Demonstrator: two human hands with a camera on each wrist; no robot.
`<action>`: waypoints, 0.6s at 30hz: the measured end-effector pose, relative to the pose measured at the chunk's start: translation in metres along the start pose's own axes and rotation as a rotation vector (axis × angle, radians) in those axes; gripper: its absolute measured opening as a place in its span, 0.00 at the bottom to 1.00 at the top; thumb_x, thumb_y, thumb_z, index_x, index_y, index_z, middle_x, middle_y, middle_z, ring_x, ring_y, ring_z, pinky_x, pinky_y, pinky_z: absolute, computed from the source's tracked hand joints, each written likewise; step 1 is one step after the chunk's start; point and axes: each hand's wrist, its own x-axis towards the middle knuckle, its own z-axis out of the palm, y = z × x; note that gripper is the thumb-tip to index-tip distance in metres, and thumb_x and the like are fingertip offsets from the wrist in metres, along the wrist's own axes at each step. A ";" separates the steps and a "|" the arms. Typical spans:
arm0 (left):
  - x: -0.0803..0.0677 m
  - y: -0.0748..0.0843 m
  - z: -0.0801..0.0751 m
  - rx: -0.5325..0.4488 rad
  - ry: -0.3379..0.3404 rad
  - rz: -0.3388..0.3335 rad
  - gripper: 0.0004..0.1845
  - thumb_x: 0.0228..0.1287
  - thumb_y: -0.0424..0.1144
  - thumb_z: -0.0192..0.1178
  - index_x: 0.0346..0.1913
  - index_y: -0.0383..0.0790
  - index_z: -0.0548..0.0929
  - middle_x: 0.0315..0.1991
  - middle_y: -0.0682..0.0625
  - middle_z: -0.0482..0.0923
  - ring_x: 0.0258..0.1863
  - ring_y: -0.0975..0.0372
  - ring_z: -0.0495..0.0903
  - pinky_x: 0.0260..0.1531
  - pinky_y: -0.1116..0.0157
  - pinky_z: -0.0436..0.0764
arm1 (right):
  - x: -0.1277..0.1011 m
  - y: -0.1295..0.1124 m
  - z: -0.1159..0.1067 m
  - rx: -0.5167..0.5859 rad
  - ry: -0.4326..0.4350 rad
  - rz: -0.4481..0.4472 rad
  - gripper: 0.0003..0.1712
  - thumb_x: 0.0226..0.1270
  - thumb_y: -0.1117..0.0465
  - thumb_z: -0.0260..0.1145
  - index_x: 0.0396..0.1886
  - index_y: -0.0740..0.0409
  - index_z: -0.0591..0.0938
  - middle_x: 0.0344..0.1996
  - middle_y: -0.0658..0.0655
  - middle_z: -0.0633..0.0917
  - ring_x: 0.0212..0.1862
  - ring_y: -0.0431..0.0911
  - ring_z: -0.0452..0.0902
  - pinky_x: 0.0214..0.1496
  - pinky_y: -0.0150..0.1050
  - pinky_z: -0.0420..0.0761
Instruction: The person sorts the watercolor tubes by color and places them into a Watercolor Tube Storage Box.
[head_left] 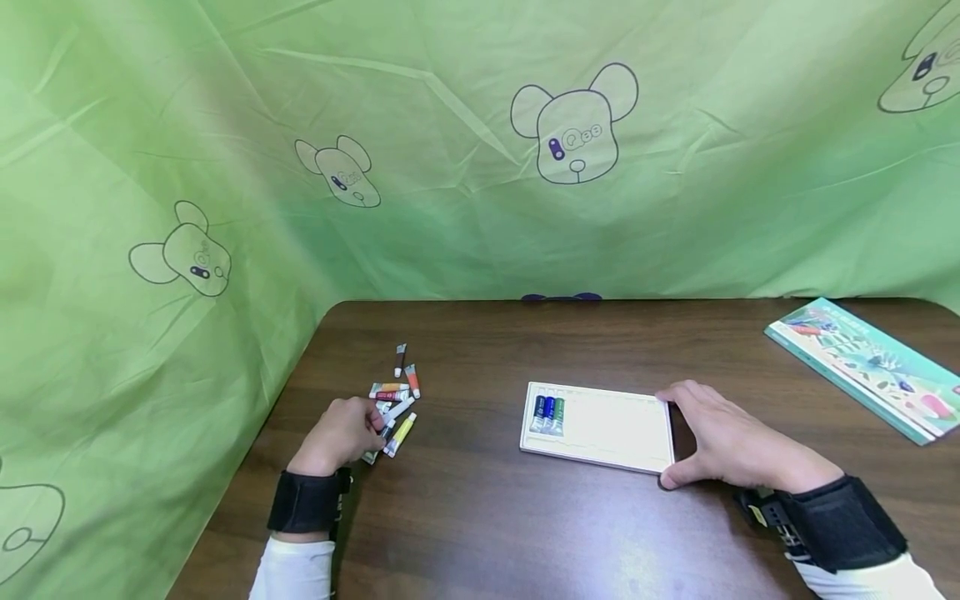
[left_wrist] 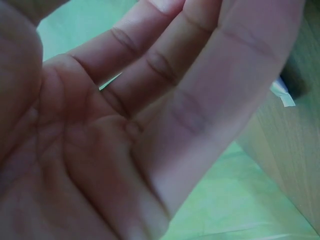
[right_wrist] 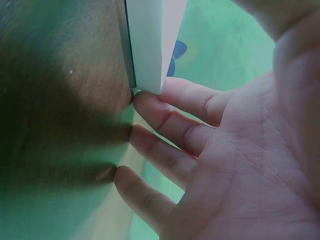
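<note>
1. Step in hand, as I judge it: loading small paint tubes into the shallow white rectangular plastic tray [head_left: 607, 429] on the dark brown wooden table [head_left: 480, 517]. Three tubes [head_left: 548, 414] (dark blue, blue and green) lie side by side at the tray's left end; the remaining slots show bare white.

2. My left hand [head_left: 341, 435] rests on the table at the near edge of the loose cluster of small paint tubes [head_left: 396, 406], well apart from the tray and to its left. Its fingers curl toward the cluster and touch the nearest tubes. I cannot tell from the head view whether one tube is already pinched; the left wrist view shows only my palm and loosely bent fingers [left_wrist: 165, 65], with a pale tube end [left_wrist: 283, 92] just beyond them.

3. My right hand [head_left: 723, 446] steadies the tray at its right end: spread fingers at the far right corner, thumb at the near right corner. The right wrist view confirms that the fingertips [right_wrist: 150, 107] touch the tray's white corner [right_wrist: 150, 45]; the hand braces rather than clamps.

4. A flat teal printed box lid [head_left: 870, 367] lies near the table's right edge, apart from both hands.

5. Next move, in my estimation: secure one tube between thumb and fingertips, carry it rightward, and lay it parallel to the green tube in the adjacent slot, cap end matching. The right hand should keep the tray from sliding.
</note>
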 end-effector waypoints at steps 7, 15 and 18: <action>0.000 -0.001 0.001 0.008 0.000 0.005 0.09 0.57 0.30 0.76 0.34 0.38 0.83 0.29 0.49 0.81 0.29 0.59 0.77 0.28 0.65 0.76 | 0.000 0.000 0.000 0.001 -0.009 0.007 0.63 0.34 0.35 0.88 0.65 0.67 0.74 0.58 0.65 0.80 0.61 0.62 0.77 0.61 0.63 0.78; 0.000 -0.002 -0.002 0.018 0.005 0.024 0.09 0.56 0.29 0.75 0.33 0.38 0.83 0.28 0.49 0.80 0.28 0.59 0.77 0.28 0.65 0.75 | 0.000 0.000 -0.001 0.001 -0.001 0.001 0.63 0.34 0.34 0.88 0.65 0.67 0.74 0.59 0.65 0.80 0.62 0.64 0.76 0.61 0.64 0.77; -0.002 -0.001 -0.005 0.022 0.019 0.022 0.09 0.55 0.28 0.74 0.33 0.38 0.83 0.27 0.49 0.79 0.27 0.59 0.76 0.27 0.65 0.74 | 0.001 0.000 -0.001 0.003 -0.005 0.002 0.63 0.35 0.35 0.88 0.65 0.67 0.74 0.59 0.65 0.80 0.62 0.64 0.76 0.61 0.64 0.77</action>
